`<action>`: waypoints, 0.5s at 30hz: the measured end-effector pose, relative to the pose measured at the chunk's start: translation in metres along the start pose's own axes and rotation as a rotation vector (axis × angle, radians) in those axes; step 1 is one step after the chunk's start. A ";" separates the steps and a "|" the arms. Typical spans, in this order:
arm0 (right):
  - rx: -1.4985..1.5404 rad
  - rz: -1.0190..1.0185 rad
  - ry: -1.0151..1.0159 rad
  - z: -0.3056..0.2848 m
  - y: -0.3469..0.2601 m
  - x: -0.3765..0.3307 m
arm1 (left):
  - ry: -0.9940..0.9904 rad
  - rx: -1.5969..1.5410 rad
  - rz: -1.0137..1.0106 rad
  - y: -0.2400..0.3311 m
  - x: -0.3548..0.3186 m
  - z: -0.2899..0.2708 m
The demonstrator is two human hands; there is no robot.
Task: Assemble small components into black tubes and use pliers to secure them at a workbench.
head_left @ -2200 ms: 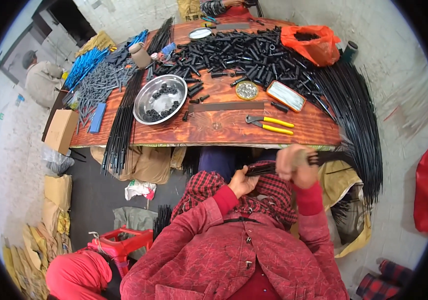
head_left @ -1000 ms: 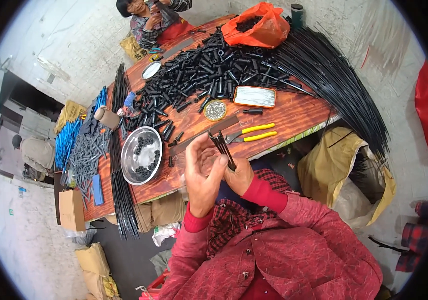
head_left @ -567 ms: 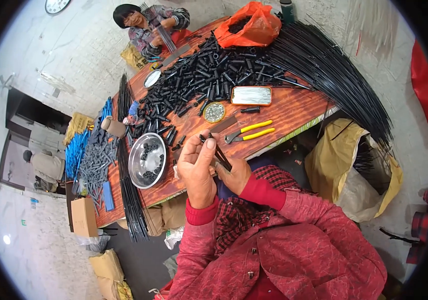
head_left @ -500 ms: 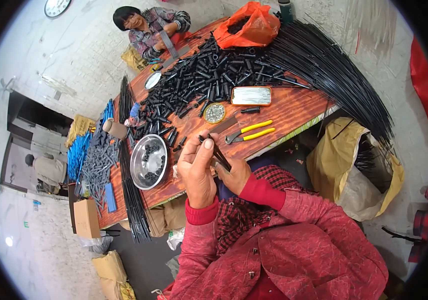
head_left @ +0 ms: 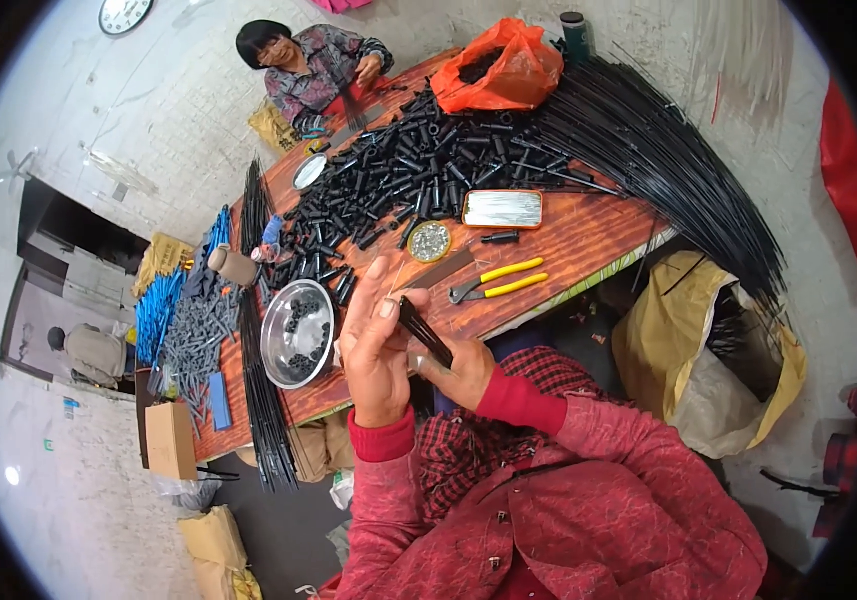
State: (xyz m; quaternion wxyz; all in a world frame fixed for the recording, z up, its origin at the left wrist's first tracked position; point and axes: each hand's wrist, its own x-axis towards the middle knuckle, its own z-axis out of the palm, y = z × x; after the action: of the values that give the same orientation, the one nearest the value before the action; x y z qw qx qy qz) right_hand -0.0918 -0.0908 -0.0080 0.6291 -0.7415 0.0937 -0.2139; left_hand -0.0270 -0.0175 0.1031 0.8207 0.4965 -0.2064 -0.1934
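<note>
My right hand [head_left: 467, 374] is closed round a black tube-like piece [head_left: 425, 332], which slants up toward my left hand; its lower end is partly hidden by my fingers. My left hand [head_left: 373, 362] is raised beside its upper end, thumb and fingers pinched on a thin pin [head_left: 397, 278] that sticks up above the thumb. Ahead lie yellow-handled cutting pliers [head_left: 499, 280] and a dark flat bar [head_left: 437, 270]. Beyond them stand a round tub of small metal bits [head_left: 430, 242] and a rectangular tin of thin pale pins [head_left: 504, 208].
Black tubes [head_left: 419, 165] heap across the wooden table [head_left: 589, 225]. A clear bowl [head_left: 299, 372] with small black parts stands left. Long black rods [head_left: 689, 150] overhang the right end above a yellow sack [head_left: 669, 370]. Across the table sits another person [head_left: 319, 65].
My left hand has shifted left and its fingers have come off the black piece's upper end. My right hand has lowered slightly. The person opposite has lowered the strips they were holding up.
</note>
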 end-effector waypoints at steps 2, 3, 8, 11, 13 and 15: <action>-0.129 -0.109 -0.028 -0.018 -0.011 -0.003 | -0.120 0.008 -0.021 0.000 0.002 -0.010; -0.130 -0.109 -0.038 -0.026 -0.019 -0.001 | -0.133 0.042 -0.006 0.001 0.002 -0.013; 0.175 -0.271 -0.064 -0.059 -0.049 0.018 | -0.134 0.077 0.025 0.004 0.001 -0.003; 0.113 -0.257 -0.093 -0.068 -0.059 0.022 | -0.116 0.197 0.050 0.001 0.001 -0.004; 0.127 -0.213 -0.113 -0.068 -0.059 0.026 | -0.120 0.197 0.030 0.005 0.000 -0.004; 0.310 -0.131 -0.198 -0.067 -0.055 0.031 | -0.120 0.198 0.012 0.008 -0.002 -0.004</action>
State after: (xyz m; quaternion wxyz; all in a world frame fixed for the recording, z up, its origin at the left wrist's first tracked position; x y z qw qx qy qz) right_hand -0.1008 -0.1527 0.0590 0.7267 -0.6575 -0.0510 -0.1924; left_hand -0.0254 -0.0106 0.1082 0.7551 0.5613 -0.2760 -0.1966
